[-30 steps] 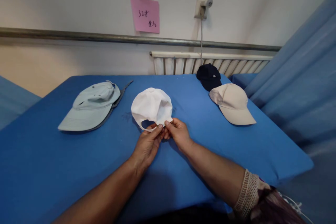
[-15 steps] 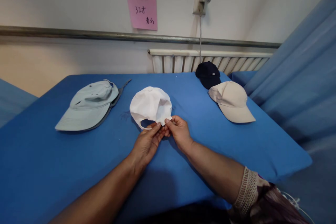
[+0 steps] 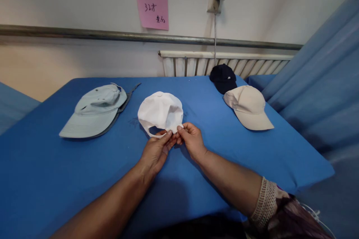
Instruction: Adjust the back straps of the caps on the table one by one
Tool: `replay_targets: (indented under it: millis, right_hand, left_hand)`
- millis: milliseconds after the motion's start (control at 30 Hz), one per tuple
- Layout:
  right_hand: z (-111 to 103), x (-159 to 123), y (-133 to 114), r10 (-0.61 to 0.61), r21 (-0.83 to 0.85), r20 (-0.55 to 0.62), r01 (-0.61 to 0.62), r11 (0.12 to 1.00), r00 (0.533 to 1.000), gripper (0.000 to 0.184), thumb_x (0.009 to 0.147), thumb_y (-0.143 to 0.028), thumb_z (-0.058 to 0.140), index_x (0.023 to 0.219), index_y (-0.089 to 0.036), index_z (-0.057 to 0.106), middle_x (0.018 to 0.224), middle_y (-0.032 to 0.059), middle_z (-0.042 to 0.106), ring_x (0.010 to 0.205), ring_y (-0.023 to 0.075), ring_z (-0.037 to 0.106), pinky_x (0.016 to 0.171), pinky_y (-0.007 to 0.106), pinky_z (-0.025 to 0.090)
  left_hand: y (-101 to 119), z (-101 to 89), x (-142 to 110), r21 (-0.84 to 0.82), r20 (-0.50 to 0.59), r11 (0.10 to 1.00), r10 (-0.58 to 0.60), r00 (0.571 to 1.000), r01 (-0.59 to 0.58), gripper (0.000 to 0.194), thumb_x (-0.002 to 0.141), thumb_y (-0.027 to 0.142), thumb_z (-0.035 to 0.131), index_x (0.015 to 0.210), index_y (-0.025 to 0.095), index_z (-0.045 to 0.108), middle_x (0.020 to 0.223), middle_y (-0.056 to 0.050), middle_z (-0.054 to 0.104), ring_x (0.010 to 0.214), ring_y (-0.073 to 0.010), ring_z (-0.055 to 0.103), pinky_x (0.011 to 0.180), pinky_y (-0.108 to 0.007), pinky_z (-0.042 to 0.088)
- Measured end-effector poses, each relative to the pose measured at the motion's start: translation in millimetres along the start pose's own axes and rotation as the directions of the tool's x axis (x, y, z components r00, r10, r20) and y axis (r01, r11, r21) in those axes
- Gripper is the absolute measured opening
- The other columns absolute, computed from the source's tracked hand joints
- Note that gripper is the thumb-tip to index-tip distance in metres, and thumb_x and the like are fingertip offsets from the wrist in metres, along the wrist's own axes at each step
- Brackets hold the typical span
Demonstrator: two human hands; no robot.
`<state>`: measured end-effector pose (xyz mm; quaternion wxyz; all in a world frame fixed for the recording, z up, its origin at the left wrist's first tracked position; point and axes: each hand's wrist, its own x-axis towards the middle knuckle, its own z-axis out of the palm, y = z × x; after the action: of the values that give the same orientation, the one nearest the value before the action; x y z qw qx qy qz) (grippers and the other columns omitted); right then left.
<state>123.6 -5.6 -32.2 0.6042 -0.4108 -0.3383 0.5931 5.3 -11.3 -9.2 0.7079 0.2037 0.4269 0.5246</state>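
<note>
A white baseball cap point(image 3: 159, 110) rests in the middle of the blue-covered table point(image 3: 224, 168), its back opening and strap facing me. My left hand point(image 3: 157, 151) pinches the strap near its right end, thumb on top. Close beside it, my right hand point(image 3: 192, 140) grips the strap's end between thumb and fingers. The fingertips of both hands nearly meet, and the fingers under the strap are partly hidden. Whether the strap's fastening is joined I cannot tell.
A pale blue cap point(image 3: 95, 108) lies at the left over a darker grey one. To the right are a beige cap point(image 3: 249, 106) and, behind it, a navy cap point(image 3: 223, 78). A radiator point(image 3: 190, 65) and metal rail point(image 3: 112, 35) run along the wall; a blue curtain point(image 3: 322, 71) hangs at right.
The view has shifted slightly, moving the scene a little upward. Both hands stay on the white cap's strap, with only tiny finger movements.
</note>
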Motion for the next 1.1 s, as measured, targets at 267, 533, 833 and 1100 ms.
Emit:
replay_targets:
  millis: [267,533,833,1100]
  right_hand:
    - [-0.4,0.5,-0.6,-0.002,0.032,-0.019,0.003,0.999,1.000,0.032,0.072,-0.047,0.073,0.071,-0.019,0.056,0.056,-0.0035,0.063,0.043,0.0081,0.051,0.043,0.020,0.040]
    - [-1.5,1.7,-1.1,0.008,0.056,-0.034,-0.006,0.998,0.999,0.031,0.074,-0.046,0.071,0.071,-0.019,0.056,0.056,-0.0036,0.060,0.044,0.0078,0.051,0.043,0.020,0.039]
    - [-2.8,1.8,2.6,0.038,0.080,-0.062,-0.033,0.996,0.997,0.020,0.072,-0.034,0.069,0.074,-0.019,0.057,0.057,-0.0038,0.061,0.043,0.0081,0.051,0.042,0.020,0.039]
    - [-3.3,-2.3,-3.2,0.204,0.213,0.007,-0.201,0.956,0.979,0.034,0.068,-0.042,0.078,0.079,-0.017,0.059,0.066,-0.0008,0.065,0.055,0.0102,0.058,0.052,0.022,0.045]
  left_hand:
    - [1.4,-0.7,0.7,-0.030,-0.004,1.000,0.002,1.000,-0.002,0.008,0.078,0.007,0.071,0.082,0.011,0.066,0.077,-0.009,0.074,0.076,-0.0197,0.073,0.078,-0.032,0.060]
    - [2.7,-0.4,-0.2,-0.114,-0.008,0.992,-0.051,0.999,0.050,0.006,0.081,0.006,0.067,0.079,0.011,0.066,0.082,-0.010,0.074,0.085,-0.0228,0.073,0.083,-0.037,0.060]
    - [4.1,0.0,-1.8,-0.076,-0.001,0.997,0.006,1.000,-0.006,0.008,0.080,0.004,0.068,0.077,0.011,0.068,0.075,-0.007,0.072,0.076,-0.0184,0.072,0.078,-0.031,0.061]
    - [4.9,-6.2,1.7,-0.031,0.027,0.999,0.028,0.999,-0.027,0.008,0.076,0.008,0.074,0.080,0.011,0.069,0.079,-0.008,0.074,0.076,-0.0183,0.072,0.077,-0.030,0.061]
